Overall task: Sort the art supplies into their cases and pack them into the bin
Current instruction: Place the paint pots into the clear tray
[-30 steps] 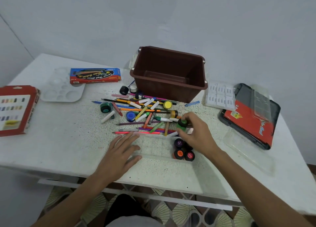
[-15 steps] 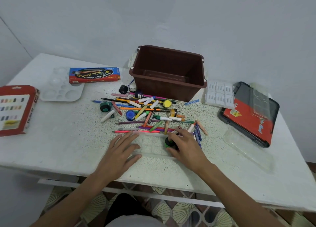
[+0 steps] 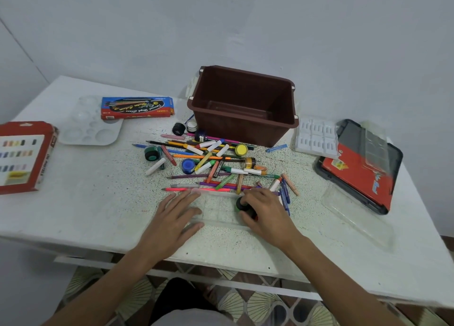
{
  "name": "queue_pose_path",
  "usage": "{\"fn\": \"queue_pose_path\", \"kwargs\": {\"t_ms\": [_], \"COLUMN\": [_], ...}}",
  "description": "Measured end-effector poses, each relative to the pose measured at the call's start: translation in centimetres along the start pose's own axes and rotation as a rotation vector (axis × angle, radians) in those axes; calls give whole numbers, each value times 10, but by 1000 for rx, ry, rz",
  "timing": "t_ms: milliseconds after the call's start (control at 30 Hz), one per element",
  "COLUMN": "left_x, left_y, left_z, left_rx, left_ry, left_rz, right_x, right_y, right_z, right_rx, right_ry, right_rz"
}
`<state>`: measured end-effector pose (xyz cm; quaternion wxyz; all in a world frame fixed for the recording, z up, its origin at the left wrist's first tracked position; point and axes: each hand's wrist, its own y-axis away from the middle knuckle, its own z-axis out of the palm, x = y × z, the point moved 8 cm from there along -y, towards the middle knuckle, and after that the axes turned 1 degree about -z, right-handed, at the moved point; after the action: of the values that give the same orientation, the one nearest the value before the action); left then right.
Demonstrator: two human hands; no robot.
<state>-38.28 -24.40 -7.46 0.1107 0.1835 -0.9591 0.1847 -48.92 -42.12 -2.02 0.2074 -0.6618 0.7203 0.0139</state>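
While the left hand [image 3: 172, 217] lies flat on the left end of the clear plastic compartment tray [image 3: 216, 211], fingers straight and spread, the right hand [image 3: 266, 214] sits over the tray's right end. Its fingers and thumb are curled round a small green-and-black paint pot [image 3: 239, 204]. The pot is at the tray's right end; cannot tell if it is seated in a compartment. More pots under the palm are mostly hidden.

The tray sits near the table edge, well in front of the brown plastic bin [image 3: 233, 131]. The bin stands upright at the back of the white speckled table [image 3: 73, 202].

Between bin and tray is a loose pile of coloured pencils, crayons and markers [image 3: 216, 163]. In the pile are a yellow-capped pot [image 3: 241, 150] and a blue-capped pot [image 3: 188, 165]. A green-capped pot [image 3: 151, 153] lies at the pile's left edge, and a black pot [image 3: 178, 128] lies just beside the bin's front left corner.

Left of the bin:
- blue-and-red cardboard pencil box [image 3: 137, 107]
- white plastic paint palette [image 3: 91, 126], touching the pencil box
- red cardboard pastel box [image 3: 24, 156], far left

Right of the bin:
- white moulded insert [image 3: 315, 139]
- red-and-black flat case [image 3: 361, 163]
- clear plastic lid [image 3: 356, 220], in front of the case
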Motion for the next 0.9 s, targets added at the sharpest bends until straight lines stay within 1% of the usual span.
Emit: {"fn": "queue_pose_path", "kwargs": {"t_ms": [233,367,600,733,900], "left_x": [1,0,-1,-2,-2], "left_y": [-1,0,1,0,0], "left_z": [0,-1,-1,-2,-2], "left_rx": [8,18,29,36,37], "left_ry": [2,8,16,20,12], "left_rz": [2,2,-9,-12,-10], "right_x": [20,38,51,67,73], "right_y": [-18,-39,-77,-90,-94], "right_z": [-10,-19,-27,-16,-6], "right_rx": [46,69,51,-21,-149], "right_ry": [-102,-43,58,119,76], "right_rz": [125,188,178,246,307]}}
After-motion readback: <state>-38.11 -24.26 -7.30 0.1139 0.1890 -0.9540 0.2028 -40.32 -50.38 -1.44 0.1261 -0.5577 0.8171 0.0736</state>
